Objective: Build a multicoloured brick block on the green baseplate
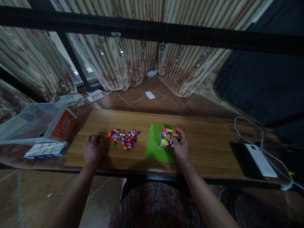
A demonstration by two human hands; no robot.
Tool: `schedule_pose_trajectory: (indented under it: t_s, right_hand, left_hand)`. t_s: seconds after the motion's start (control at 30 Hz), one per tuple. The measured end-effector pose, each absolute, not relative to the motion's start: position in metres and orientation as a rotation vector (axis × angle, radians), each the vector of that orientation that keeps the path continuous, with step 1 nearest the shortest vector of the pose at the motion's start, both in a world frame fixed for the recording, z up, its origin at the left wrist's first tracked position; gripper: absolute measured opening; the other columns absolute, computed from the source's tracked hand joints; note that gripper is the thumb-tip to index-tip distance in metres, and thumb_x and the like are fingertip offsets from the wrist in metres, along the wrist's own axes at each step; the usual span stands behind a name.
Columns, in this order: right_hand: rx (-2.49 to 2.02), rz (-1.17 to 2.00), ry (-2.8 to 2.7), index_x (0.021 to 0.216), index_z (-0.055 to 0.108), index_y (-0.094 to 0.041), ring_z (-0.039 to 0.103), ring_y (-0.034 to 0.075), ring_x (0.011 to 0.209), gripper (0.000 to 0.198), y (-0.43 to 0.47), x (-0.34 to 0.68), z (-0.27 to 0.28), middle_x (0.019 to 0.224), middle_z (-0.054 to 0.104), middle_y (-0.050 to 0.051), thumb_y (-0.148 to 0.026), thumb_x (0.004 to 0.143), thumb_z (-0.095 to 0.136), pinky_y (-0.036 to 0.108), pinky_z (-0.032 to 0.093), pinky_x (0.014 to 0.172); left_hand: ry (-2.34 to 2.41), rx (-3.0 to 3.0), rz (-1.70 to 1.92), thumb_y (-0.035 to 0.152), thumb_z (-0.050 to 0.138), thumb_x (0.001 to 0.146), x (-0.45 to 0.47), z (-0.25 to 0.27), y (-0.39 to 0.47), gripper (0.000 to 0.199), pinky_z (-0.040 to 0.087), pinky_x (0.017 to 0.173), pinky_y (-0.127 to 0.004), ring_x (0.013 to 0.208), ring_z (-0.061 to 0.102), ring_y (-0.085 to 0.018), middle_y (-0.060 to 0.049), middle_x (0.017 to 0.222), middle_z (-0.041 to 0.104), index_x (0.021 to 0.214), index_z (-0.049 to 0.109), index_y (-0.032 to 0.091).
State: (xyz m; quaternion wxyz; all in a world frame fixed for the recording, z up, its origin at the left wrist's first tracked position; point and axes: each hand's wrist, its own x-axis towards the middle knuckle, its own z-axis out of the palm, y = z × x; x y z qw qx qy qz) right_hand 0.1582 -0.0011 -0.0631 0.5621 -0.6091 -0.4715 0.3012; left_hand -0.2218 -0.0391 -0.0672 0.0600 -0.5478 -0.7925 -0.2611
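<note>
A green studded baseplate (154,148) lies on the wooden board, with a low block of multicoloured toy bricks (167,136) on it. My right hand (181,145) grips the right side of this block, thumb over its top and fingers at the far right edge. Left of the plate, small loose toy bricks (130,139) lie in two touching heaps. My left hand (93,148) rests on the board to the left of the heaps, its fingers curled in and partly hidden beneath it. Nothing shows in it.
The wooden board (209,142) spans the table. At left are a clear plastic bin (26,122), an orange box (64,123) and a white box (46,149). A black and white flat object (260,160) and a white cable (268,126) lie at right. A dark rail (147,28) crosses above.
</note>
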Motion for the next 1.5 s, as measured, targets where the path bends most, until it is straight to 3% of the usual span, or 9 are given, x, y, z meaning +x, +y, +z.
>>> schedule_pose_trajectory:
  t_s: [1.03,1.13,1.3,1.5]
  right_hand:
    - [-1.424,0.745,-1.144,0.12,0.06,-0.019,0.061,0.021,0.097,0.05,-0.002,0.16,-0.057,0.115,0.065,0.009,-0.044,0.078,0.063,0.039,0.049,0.09]
    - [-1.43,0.761,-1.215,0.13,0.053,-0.021,0.059,0.024,0.108,0.059,-0.008,0.165,-0.056,0.126,0.06,0.011,-0.047,0.079,0.065,0.043,0.046,0.097]
    - [-1.421,0.682,-1.516,0.145,0.037,-0.026,0.047,0.03,0.127,0.095,-0.016,0.172,-0.055,0.142,0.046,0.012,-0.047,0.064,0.081,0.052,0.036,0.109]
    - [-1.414,0.621,-1.729,0.148,0.03,-0.025,0.044,0.031,0.13,0.1,-0.012,0.175,-0.056,0.142,0.042,0.013,-0.045,0.065,0.081,0.054,0.035,0.111]
  left_hand:
    - [-2.349,-1.678,-0.755,0.029,0.044,0.086,-0.224,-0.07,-0.038,0.027,0.045,0.09,-0.042,0.098,0.057,-0.028,-0.013,0.1,0.065,0.095,0.066,0.016]
    - [-2.341,-1.689,-0.757,0.028,0.044,0.085,-0.224,-0.07,-0.039,0.027,0.045,0.09,-0.042,0.098,0.057,-0.028,-0.014,0.1,0.064,0.095,0.066,0.016]
    - [-2.335,-1.696,-0.739,0.028,0.043,0.085,-0.223,-0.069,-0.039,0.027,0.045,0.089,-0.042,0.096,0.057,-0.028,-0.013,0.099,0.064,0.095,0.065,0.016]
    - [-2.33,-1.709,-0.736,0.028,0.043,0.086,-0.223,-0.068,-0.039,0.027,0.045,0.089,-0.042,0.096,0.056,-0.029,-0.014,0.097,0.064,0.095,0.065,0.016]
